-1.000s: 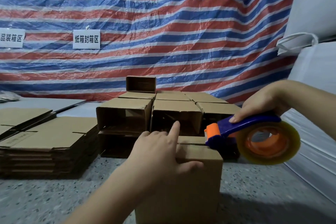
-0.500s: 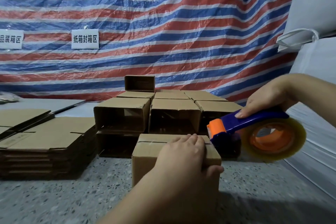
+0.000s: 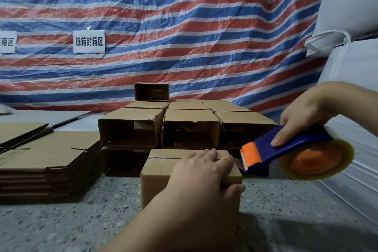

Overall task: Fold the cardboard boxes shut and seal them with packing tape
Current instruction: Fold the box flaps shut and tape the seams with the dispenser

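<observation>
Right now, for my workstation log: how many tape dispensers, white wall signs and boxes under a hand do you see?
Tape dispenser: 1
White wall signs: 2
Box under the left hand: 1
Total: 4

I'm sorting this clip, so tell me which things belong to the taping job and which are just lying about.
In use:
- small brown cardboard box, under the left hand
- blue and orange tape dispenser, gripped by the right hand

Lying about:
- flattened cardboard stack
- open-ended boxes
- striped tarpaulin
- white paper sign
</observation>
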